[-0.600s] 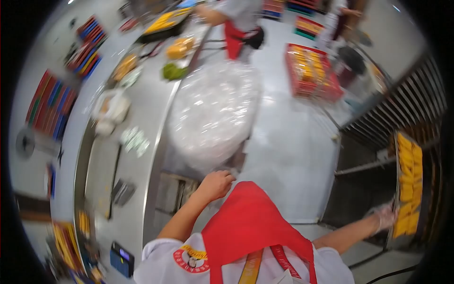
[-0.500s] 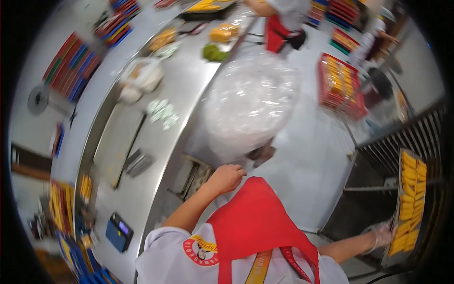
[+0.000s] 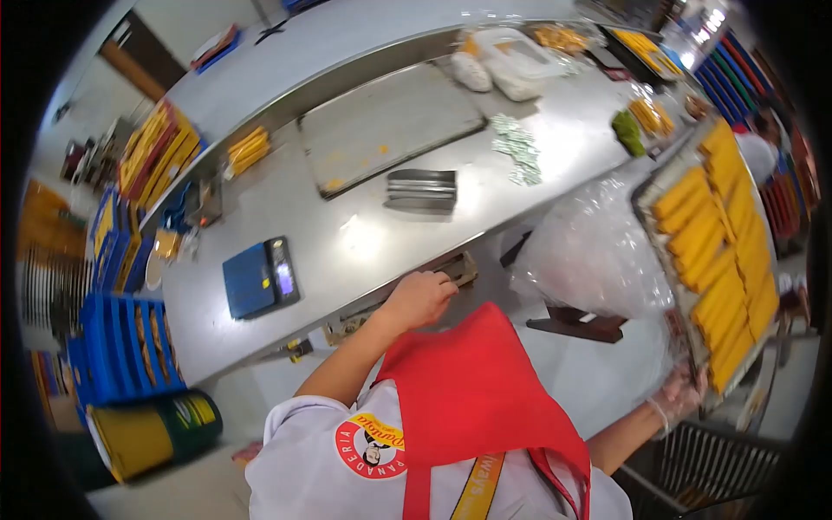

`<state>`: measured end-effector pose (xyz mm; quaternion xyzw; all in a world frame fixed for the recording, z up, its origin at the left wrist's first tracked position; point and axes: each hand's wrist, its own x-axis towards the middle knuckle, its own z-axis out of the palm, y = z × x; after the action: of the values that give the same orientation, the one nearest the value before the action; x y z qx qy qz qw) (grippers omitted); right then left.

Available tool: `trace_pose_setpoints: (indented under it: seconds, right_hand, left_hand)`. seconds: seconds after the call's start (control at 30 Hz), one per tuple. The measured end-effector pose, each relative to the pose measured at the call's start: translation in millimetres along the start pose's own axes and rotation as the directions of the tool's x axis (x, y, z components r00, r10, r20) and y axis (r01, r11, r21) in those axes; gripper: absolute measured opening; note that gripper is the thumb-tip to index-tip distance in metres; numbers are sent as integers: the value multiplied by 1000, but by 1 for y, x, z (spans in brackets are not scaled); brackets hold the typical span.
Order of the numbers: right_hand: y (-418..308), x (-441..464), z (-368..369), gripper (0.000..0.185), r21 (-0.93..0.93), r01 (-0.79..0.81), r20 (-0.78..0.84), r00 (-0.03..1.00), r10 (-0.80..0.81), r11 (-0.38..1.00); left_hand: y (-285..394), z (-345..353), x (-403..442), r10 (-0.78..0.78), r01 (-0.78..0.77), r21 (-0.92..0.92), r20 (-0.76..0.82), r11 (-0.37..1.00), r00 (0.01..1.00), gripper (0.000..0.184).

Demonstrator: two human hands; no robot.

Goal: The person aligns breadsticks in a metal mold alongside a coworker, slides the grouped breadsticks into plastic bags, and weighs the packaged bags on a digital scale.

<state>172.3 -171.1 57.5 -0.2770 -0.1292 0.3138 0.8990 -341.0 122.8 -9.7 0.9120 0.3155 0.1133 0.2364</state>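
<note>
Glove [image 3: 690,388] on, and my right hand [image 3: 676,400] grips the lower corner of a tray [image 3: 652,208] at far right, yellow pieces [image 3: 706,267] lined up across it. My left hand [image 3: 422,301] curls near the steel surface [image 3: 342,251]; I can't tell whether it's holding anything. Clear plastic [image 3: 594,260] bunches beside the tray, and a blue scale [image 3: 248,284] sits on the surface.

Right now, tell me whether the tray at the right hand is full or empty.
Full, or close to it: rows of yellow pieces cover most of the tray.
</note>
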Motion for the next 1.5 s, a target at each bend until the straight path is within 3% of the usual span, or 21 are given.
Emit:
trace_pose_setpoints:
  seconds: [0.17,0.23,0.33,0.43,0.53,0.67,0.7,0.77,0.83,0.9,0.97,1.0,1.07,1.1,1.17,1.2,1.27,1.3,1.37,1.4,1.5]
  right_hand:
    - [178,93,105,45,58,-316,155,940,305,947]
    - [252,120,131,59,81,-510,296,833,468,856]
    - [357,146,175,64,0,-639,340,723,601,769]
    - [453,170,207,67,-79,-812,283,539,794,579]
    - [524,161,242,57,-38,-907,366,377,851,419]
    - [613,165,257,52,-107,-918,262,345,901,383]
    - [630,162,260,52,-143,-906,193,369,909,398]
    - [656,153,260,52,-171,-899,117,387,915,402]
    - [668,150,265,49,-175,-961,89,200,976,213]
    - [682,147,266,46,-205,-950,112,217,970,236]
    - [710,156,254,34,-455,-861,13,249,969,227]
    - [718,163,256,34,-462,-859,-10,255,967,222]
    - [726,171,255,29,-605,-793,-98,174,980,80]
    - [709,166,260,29,-604,-794,-126,183,975,71]
    - [662,141,303,26,-397,-916,-272,55,961,-60]
    - [649,142,306,26,-390,-919,-277,61,959,-54]
    - [614,152,303,27,-731,-668,9,196,981,140]
    - [594,149,304,27,-731,-668,0,204,979,139]
    - [558,143,306,29,-782,-536,64,441,895,319]
    - [548,137,296,28,-790,-473,60,574,817,390]
    - [546,145,236,22,-818,-394,96,625,774,419]
  left_hand:
    - [-7,-26,-45,-224,228,-3,-188,974,956,12]
    - [-5,-25,-60,-319,325,-25,-274,946,907,11]
    - [-2,-16,-84,-436,451,-42,-349,891,829,13]
    - [1,-11,-97,-532,561,-79,-449,824,718,15]
    - [13,-6,-106,-597,645,-96,-500,758,628,18]
    - [34,-8,-102,-736,763,-173,-458,623,498,20]
    - [38,-9,-101,-786,806,-185,-425,562,450,21]
    - [42,-3,-108,-774,802,-183,-449,569,446,21]
    - [37,1,-114,-757,785,-190,-469,590,455,22]
    - [31,2,-119,-834,825,-256,-390,505,390,22]
    - [22,-8,-126,-837,825,-260,-388,501,386,23]
    - [16,-12,-132,-839,835,-252,-399,489,371,24]
    - [-6,-15,-153,-728,806,-185,-573,563,377,28]
    - [-16,-25,-160,-710,818,-182,-619,545,336,29]
    - [-32,-50,-180,-691,827,-172,-652,535,312,31]
    - [-41,-60,-191,-641,825,-139,-703,548,308,31]
    - [-49,-77,-211,-587,820,-108,-751,562,303,32]
    - [-47,-84,-219,-570,832,-108,-775,543,272,33]
    - [-43,-82,-233,-552,837,-111,-796,536,248,34]
    - [-34,-76,-239,-554,851,-153,-813,503,181,34]
    - [0,-43,-254,-604,874,-258,-795,411,49,34]
